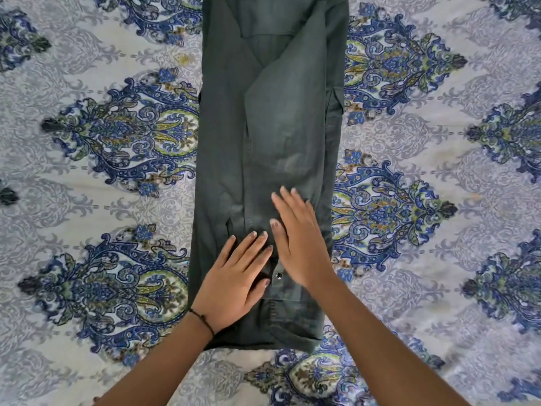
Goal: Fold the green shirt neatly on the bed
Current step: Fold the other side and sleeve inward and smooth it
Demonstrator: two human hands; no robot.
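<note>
The dark green shirt [272, 118] lies as a long narrow strip down the middle of the bed, its sides and sleeves folded inward, running out of view at the top. My left hand [234, 276] rests flat on its near end, fingers spread, a thin dark cord around the wrist. My right hand [298, 238] lies flat just beside it, a little farther up the cloth, fingers stretched forward. Neither hand grips the fabric. A metal snap [278, 275] shows between the two hands.
The bed sheet [102, 177] is pale grey with blue and green paisley medallions and spreads on both sides of the shirt. The shirt's near hem [263, 345] lies close to my forearms.
</note>
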